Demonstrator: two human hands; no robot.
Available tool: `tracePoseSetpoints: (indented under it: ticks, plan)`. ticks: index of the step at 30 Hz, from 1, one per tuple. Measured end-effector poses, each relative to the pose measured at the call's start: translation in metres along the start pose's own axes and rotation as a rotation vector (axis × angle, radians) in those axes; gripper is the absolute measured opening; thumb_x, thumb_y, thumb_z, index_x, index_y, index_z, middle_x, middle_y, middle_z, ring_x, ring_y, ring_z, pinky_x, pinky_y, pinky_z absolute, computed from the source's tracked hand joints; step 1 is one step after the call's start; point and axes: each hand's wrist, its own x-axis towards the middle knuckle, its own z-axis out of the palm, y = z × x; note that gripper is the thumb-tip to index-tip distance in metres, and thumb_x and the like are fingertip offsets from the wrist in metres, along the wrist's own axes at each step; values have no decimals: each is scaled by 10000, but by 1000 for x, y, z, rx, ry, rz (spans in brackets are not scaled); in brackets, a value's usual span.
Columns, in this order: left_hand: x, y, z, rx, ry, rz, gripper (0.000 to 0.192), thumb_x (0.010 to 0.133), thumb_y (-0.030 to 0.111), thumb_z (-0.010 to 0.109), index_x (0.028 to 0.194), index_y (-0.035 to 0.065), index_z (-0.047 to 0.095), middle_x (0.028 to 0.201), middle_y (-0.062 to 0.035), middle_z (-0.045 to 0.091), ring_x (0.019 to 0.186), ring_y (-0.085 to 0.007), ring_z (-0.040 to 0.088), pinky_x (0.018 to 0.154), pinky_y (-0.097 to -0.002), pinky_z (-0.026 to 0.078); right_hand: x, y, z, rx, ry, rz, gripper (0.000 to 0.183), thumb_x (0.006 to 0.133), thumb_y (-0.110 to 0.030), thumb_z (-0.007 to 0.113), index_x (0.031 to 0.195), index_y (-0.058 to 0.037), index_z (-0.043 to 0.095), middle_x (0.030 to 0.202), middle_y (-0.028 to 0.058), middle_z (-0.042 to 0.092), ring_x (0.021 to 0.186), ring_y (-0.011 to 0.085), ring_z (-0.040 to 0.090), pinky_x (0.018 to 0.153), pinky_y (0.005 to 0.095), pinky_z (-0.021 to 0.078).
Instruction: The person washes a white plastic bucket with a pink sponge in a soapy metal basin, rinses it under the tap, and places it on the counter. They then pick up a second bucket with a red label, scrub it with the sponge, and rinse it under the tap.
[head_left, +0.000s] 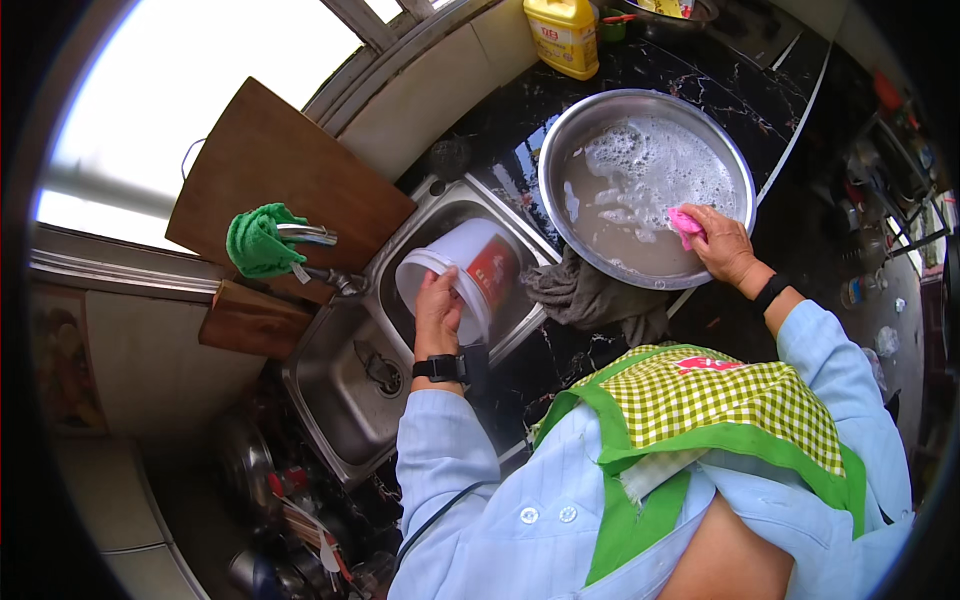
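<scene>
My left hand (439, 311) grips the rim of a white plastic bucket (480, 247) that bears a red label. The bucket lies tilted over one basin of a stainless steel double sink (534, 326), its mouth towards my hand. At the right, my right hand (721, 244) pinches a pink cloth (684, 225) at the near right side of a large metal basin (551, 176). Cloudy water with white suds (637, 157) fills much of that basin. Against its near left side lies a crumpled grey cloth (592, 296).
A faucet (307, 234) with a green cloth (262, 240) wrapped on it rises behind the sink. Wooden boards (281, 172) lean by the window. A yellow detergent jug (564, 41) stands on the black counter (750, 97). Pots and utensils (300, 517) crowd the lower left.
</scene>
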Motion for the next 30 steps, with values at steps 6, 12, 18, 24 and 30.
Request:
tracePoseSetpoints:
  ticks: [6,12,18,24,30]
  plan:
    - [-10,-20,-14,1107,-290,-64,499,839,64,633,1324,64,514,1217,-151,616,1109,-302,593,938,-409,465,0,-5,-4,11,3,-19,373,837,-151,565,1209,-125,575,1116,114,622,998,334,614,862,401,500]
    - [-36,-15,-23,1849,-406,-39,568,804,324,688,1279,49,543,1269,-252,565,1219,-392,519,1004,-419,432,1,-2,-4,50,-20,-11,355,846,-156,565,1199,-128,577,1122,118,621,990,348,615,857,407,503]
    - [-31,1,8,1014,-183,-82,673,841,437,692,1255,-62,511,1174,-188,598,1054,-341,600,830,-486,533,1,-1,-1,26,34,-64,351,848,-162,567,1197,-125,577,1111,120,624,982,350,615,863,411,497]
    - [-11,-13,13,845,-51,-206,488,904,289,643,1220,-65,532,1102,-197,601,931,-317,625,701,-470,592,2,-1,-2,16,-13,-26,353,844,-163,570,1195,-128,579,1104,123,625,986,353,612,855,418,495]
    - [-18,-27,-25,369,-54,-297,388,878,178,693,1183,-33,578,1096,-159,615,938,-321,621,735,-470,573,1,2,2,6,0,-30,382,837,-154,577,1217,-121,575,1144,122,622,1009,346,613,868,412,498]
